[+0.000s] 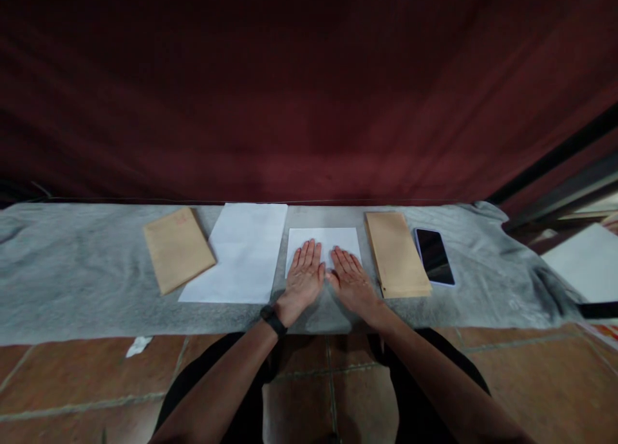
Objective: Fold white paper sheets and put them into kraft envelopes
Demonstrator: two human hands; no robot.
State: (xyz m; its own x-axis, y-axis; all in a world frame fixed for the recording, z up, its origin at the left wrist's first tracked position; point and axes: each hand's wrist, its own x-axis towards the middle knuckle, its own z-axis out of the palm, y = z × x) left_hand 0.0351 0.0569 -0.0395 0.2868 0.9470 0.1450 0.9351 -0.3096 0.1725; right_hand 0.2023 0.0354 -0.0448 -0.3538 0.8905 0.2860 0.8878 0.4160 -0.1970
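Resting on white paper [331,237], left hand [304,277], right hand [353,278], both unclenched; envelope print [180,218] unreadable

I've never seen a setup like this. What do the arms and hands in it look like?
They are a person's two bare hands, left hand and right hand, without gloves. No sleeves show on the forearms. A dark watch or band circles the left wrist; nothing is worn on the right. No cables show.
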